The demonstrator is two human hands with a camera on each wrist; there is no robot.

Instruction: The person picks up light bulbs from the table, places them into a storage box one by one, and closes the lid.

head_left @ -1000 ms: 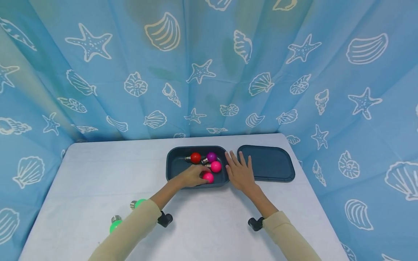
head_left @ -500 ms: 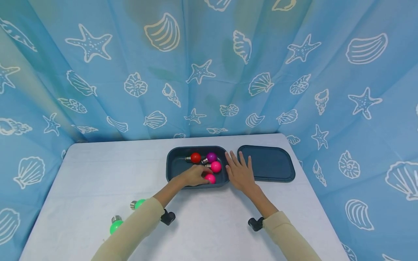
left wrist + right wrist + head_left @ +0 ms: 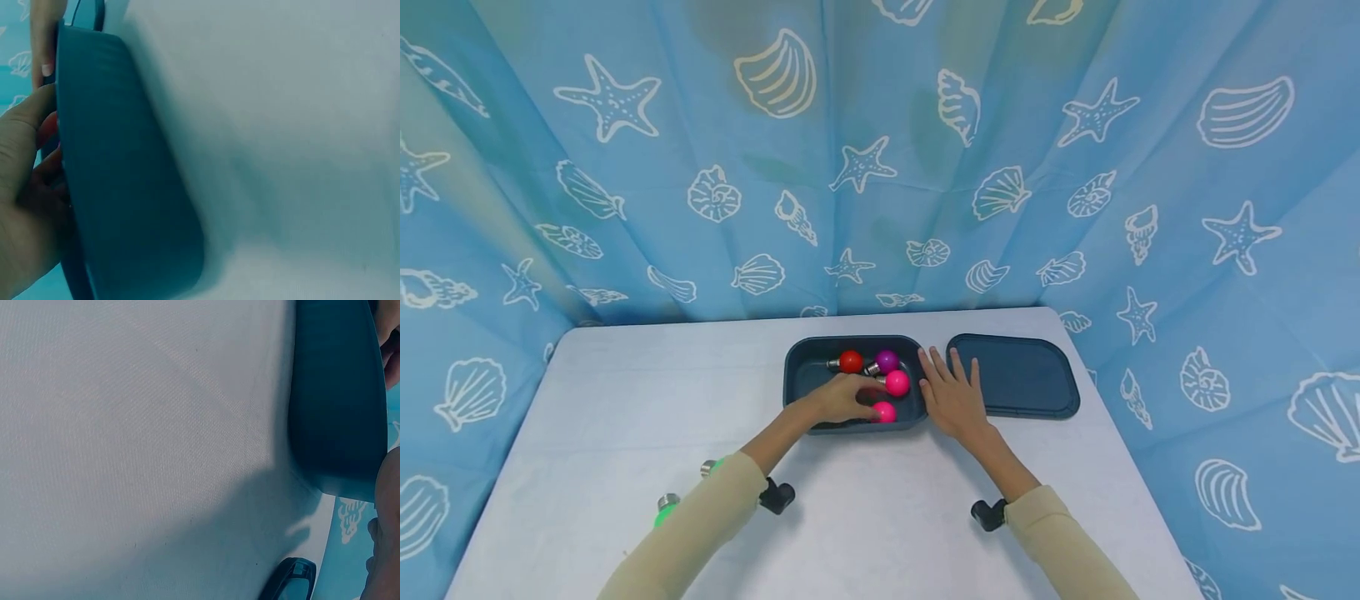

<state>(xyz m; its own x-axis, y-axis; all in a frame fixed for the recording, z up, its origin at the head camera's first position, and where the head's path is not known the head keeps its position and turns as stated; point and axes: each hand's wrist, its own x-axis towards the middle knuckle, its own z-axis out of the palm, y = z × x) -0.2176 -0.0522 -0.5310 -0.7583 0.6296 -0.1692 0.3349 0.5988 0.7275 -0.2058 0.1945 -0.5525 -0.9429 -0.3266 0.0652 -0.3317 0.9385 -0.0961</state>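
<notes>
My left hand (image 3: 842, 398) reaches into a dark blue open box (image 3: 797, 400). Its thumb lies at a pink bulb (image 3: 885, 412) near the front wall, and a gap shows between thumb and fingers. The fingertips are close to a second pink bulb (image 3: 897, 383). Behind these lie a red bulb (image 3: 851, 362) and a purple bulb (image 3: 887, 361). My right hand (image 3: 953, 398) rests with straight, spread fingers against the box's right rim. In the left wrist view, the box wall (image 3: 125, 162) hides most of what the left fingers touch.
A flat dark blue lid (image 3: 1015, 375) lies right of the box. Two green bulbs, one being the nearer green bulb (image 3: 666, 512), lie at left on the white table (image 3: 880, 517), partly behind my left sleeve. A blue shell-patterned curtain (image 3: 850, 217) stands behind.
The front pink bulb has shifted slightly right since the first frame. My left hand has since drawn back a little to the left while that bulb stays put. The right hand stays still.
</notes>
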